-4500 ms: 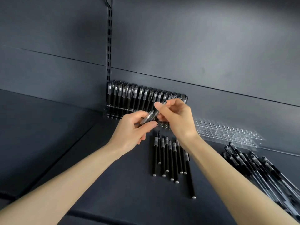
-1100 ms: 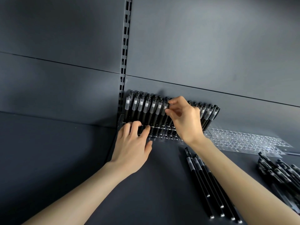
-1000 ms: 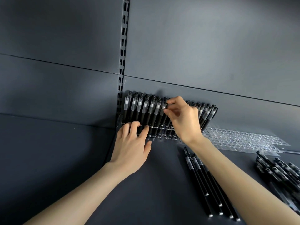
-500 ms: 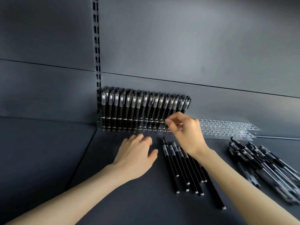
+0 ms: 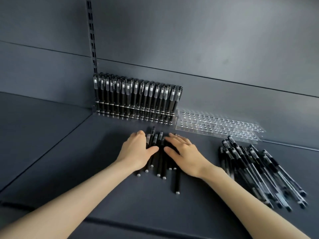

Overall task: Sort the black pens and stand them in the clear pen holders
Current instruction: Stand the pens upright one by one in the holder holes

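Touching the loose pens (image 5: 160, 165), fingers (image 5: 173, 137) flank them.

Left hand (image 5: 136, 152) and right hand (image 5: 184, 152) cover loose pens (image 5: 159, 163); pen pile (image 5: 250, 167) blurred

The left hand (image 5: 136, 150) and the right hand (image 5: 185, 152) are laid palm down on a short row of black pens (image 5: 160, 163) lying side by side on the dark shelf (image 5: 82, 166), the right hand's fingers spread. Behind them, a clear pen holder (image 5: 134, 115) packed with upright pens is set against the back wall. Empty clear holders (image 5: 217, 126) lie just to its right. A loose pile of pens (image 5: 255, 171) is spread at the far right.
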Demonstrator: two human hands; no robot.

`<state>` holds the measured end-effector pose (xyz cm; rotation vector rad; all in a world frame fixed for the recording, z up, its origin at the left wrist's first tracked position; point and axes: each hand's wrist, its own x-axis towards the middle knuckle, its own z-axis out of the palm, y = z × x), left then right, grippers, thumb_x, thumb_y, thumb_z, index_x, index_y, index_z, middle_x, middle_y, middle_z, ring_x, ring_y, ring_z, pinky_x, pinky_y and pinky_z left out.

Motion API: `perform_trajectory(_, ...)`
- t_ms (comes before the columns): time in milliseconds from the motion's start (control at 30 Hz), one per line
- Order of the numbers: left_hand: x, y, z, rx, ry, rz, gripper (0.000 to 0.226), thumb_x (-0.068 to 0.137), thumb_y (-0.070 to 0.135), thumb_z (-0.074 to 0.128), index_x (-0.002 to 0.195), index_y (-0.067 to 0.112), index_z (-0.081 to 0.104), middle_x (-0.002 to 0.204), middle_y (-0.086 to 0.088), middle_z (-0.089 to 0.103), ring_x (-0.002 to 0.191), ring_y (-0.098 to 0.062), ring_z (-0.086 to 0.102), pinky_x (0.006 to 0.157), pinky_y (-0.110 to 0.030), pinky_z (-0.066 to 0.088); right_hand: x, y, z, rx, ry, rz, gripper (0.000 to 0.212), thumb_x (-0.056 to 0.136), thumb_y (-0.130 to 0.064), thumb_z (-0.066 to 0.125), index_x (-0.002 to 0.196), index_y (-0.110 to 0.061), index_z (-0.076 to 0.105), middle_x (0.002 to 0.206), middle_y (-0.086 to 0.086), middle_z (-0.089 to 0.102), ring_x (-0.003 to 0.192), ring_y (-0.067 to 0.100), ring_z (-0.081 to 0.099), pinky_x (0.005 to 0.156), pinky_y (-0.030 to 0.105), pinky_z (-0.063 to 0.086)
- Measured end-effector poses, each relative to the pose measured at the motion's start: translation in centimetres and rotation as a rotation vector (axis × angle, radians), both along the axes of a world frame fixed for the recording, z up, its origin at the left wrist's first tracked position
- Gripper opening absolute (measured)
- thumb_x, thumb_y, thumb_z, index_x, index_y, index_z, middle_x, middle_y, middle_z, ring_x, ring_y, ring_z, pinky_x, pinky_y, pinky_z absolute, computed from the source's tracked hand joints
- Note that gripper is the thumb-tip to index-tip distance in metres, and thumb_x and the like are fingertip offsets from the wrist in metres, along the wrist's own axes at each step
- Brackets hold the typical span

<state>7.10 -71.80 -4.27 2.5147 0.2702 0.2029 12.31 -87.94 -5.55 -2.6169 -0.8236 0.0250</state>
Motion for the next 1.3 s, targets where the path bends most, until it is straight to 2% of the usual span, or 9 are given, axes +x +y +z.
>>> perform_trajectory(67, 0.4, 0.1, 0.3, -0.034, 0.024, 0.020, 0.027, 0.087, 0.040, 0.064, 0.091, 0.015, 0.054, 0.086, -0.001, 0.059, 0.080, -0.020, 0.056, 0.067, -0.027, 0.039, -0.1, 0.0, -0.2, -0.028, -0.024, 0.000, 0.050, 0.099, -0.042, 0.035, 0.146, -0.026, 0.030, 0.157, -0.005, 0.019, 0.145, 0.015, 0.009, 0.117, 0.036, 0.011)
perform_trajectory(200, 1.0, 0.6, 1.1, -0.095, 0.082, 0.024, 0.052, 0.079, 0.033, 0.073, 0.050, 0.013, 0.034, 0.047, 0.004, 0.031, 0.044, -0.016, 0.030, 0.048, -0.027, 0.024, -0.1, 0.0, -0.1, -0.058, -0.022, 0.008, 0.052, 0.100, -0.044, 0.031, 0.148, -0.026, 0.025, 0.158, -0.006, 0.015, 0.146, 0.014, 0.005, 0.115, 0.035, 0.008)
perform_trajectory(400, 1.2, 0.5, 2.1, -0.092, 0.183, -0.024, 0.056, 0.081, 0.031, 0.071, 0.050, 0.013, 0.028, 0.051, 0.002, 0.020, 0.047, -0.016, 0.021, 0.049, -0.027, 0.019, -0.3, 0.0, -0.3, -0.078, -0.037, 0.013, 0.052, 0.100, -0.044, 0.030, 0.148, -0.025, 0.023, 0.158, -0.006, 0.014, 0.146, 0.014, 0.004, 0.115, 0.035, 0.007)
perform_trajectory(600, 0.1, 0.6, 1.5, -0.132, 0.064, -0.025, 0.037, 0.097, 0.033, 0.045, 0.068, 0.011, 0.043, 0.056, 0.002, 0.037, 0.051, -0.015, 0.035, 0.050, -0.028, 0.028, -0.3, -0.1, -0.3, -0.006, -0.035, 0.024, 0.051, 0.100, -0.043, 0.032, 0.147, -0.028, 0.025, 0.158, -0.008, 0.013, 0.146, 0.015, 0.003, 0.115, 0.035, 0.005)
perform_trajectory(700, -1.0, 0.9, 1.4, -0.322, -0.038, -0.105, 0.032, 0.101, 0.031, 0.037, 0.089, 0.005, 0.052, 0.073, -0.003, 0.056, 0.060, -0.015, 0.053, 0.058, -0.031, 0.045, -0.8, 0.4, 1.1, 0.335, 0.000, 0.037, 0.048, 0.098, -0.035, 0.044, 0.143, -0.022, 0.035, 0.149, -0.006, 0.036, 0.139, 0.012, 0.027, 0.114, 0.032, 0.022)
perform_trajectory(800, -1.6, 1.5, 1.8, -0.533, -0.101, -0.264, 0.022, 0.100, 0.024, 0.041, 0.090, 0.006, 0.047, 0.071, -0.007, 0.060, 0.053, -0.018, 0.058, 0.051, -0.030, 0.050, -1.3, 2.3, 3.9, 0.747, 0.160, 0.070, 0.030, 0.094, -0.026, 0.055, 0.122, -0.021, 0.050, 0.110, -0.008, 0.064, 0.101, 0.004, 0.059, 0.089, 0.018, 0.045)
perform_trajectory(967, -0.5, 3.6, 2.6, -0.455, -0.337, -0.345, 0.017, 0.096, 0.026, 0.050, 0.088, 0.012, 0.052, 0.065, -0.003, 0.060, 0.049, -0.013, 0.052, 0.047, -0.028, 0.045, -0.1, 6.1, 7.3, 1.083, 0.162, 0.001, 0.012, 0.089, -0.015, 0.063, 0.085, -0.015, 0.051, 0.069, 0.000, 0.060, 0.059, 0.009, 0.057, 0.064, 0.020, 0.051)
perform_trajectory(1133, 1.7, 7.9, 2.5, -0.524, -0.308, -0.313, 0.022, 0.097, 0.029, 0.048, 0.091, 0.010, 0.057, 0.070, -0.003, 0.060, 0.054, -0.012, 0.057, 0.044, -0.026, 0.047, 2.2, 9.2, 8.1, 1.144, 0.068, -0.081, 0.010, 0.090, -0.008, 0.061, 0.088, -0.015, 0.054, 0.067, 0.001, 0.061, 0.059, 0.012, 0.058, 0.068, 0.027, 0.054)
perform_trajectory(1300, 4.9, 12.1, 2.1, -0.420, -0.370, -0.191, 0.035, 0.099, 0.036, 0.040, 0.074, 0.011, 0.044, 0.062, -0.002, 0.045, 0.046, -0.006, 0.033, 0.045, -0.016, 0.031, 4.3, 11.9, 8.1, 1.019, -0.196, -0.213, 0.023, 0.094, -0.013, 0.056, 0.112, -0.022, 0.045, 0.088, -0.001, 0.067, 0.082, 0.023, 0.065, 0.082, 0.035, 0.052)
